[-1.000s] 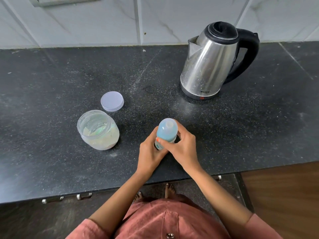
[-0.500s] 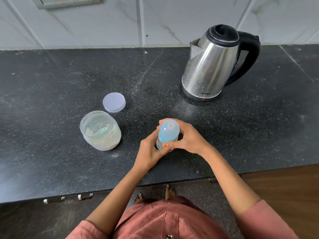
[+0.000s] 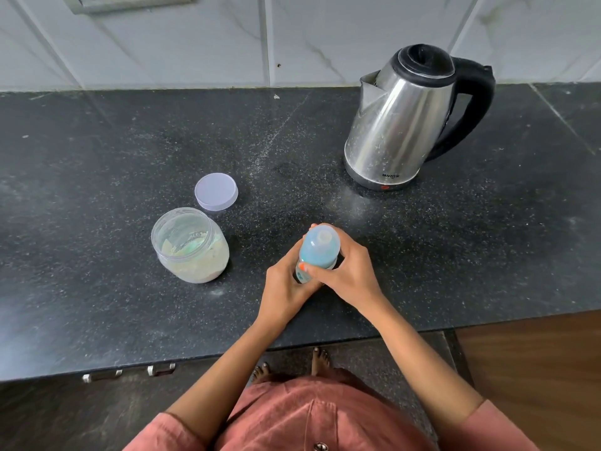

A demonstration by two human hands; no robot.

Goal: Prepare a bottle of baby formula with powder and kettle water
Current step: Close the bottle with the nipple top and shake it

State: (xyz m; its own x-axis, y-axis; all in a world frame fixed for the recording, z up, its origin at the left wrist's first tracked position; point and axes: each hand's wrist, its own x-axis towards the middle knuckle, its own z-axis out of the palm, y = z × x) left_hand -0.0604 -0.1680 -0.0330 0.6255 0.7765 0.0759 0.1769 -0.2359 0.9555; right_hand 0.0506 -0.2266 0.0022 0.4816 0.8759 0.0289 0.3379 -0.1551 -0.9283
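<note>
A baby bottle (image 3: 317, 252) with a pale blue cap stands upright on the black counter (image 3: 97, 288) near its front edge. My left hand (image 3: 283, 288) grips the bottle's lower body from the left. My right hand (image 3: 348, 271) wraps around the blue cap from the right, thumb across its front. To the left stands an open clear jar (image 3: 190, 245) holding pale powder, with its round lilac lid (image 3: 216, 191) lying flat just behind it. A steel kettle (image 3: 403, 122) with a black lid and handle stands at the back right.
A tiled wall (image 3: 292, 37) closes the counter at the back. Spilled powder dusts the counter in front of the kettle. Drawer handles (image 3: 130, 372) sit below the counter's front edge, and a wooden floor (image 3: 536, 369) shows at lower right.
My right hand has turned around the bottle's cap, the wrist swinging to the right. My left hand keeps its hold on the bottle's body. The bottle stays in place.
</note>
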